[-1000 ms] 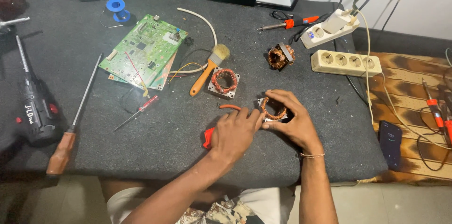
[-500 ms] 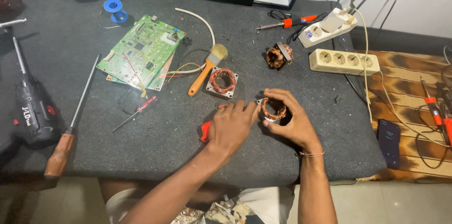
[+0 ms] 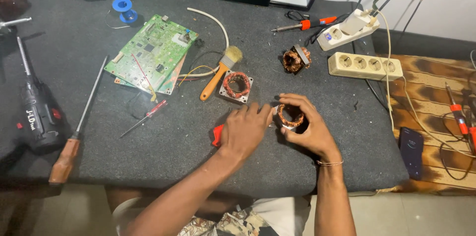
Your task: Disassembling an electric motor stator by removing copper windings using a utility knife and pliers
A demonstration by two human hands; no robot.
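- My right hand (image 3: pixel 310 129) has its fingers (image 3: pixel 297 101) curled around a copper-wound coil (image 3: pixel 290 115), held just above the bench (image 3: pixel 163 141).
- My left hand (image 3: pixel 246 129) is closed on a red-handled tool (image 3: pixel 217 135), fingertips touching the coil's left side.
- Just beyond sit a second coil (image 3: pixel 237 85) and a brush (image 3: pixel 220 72).
- Farther left lies a green circuit board (image 3: pixel 152 52); to the right, a power strip (image 3: pixel 364 66).
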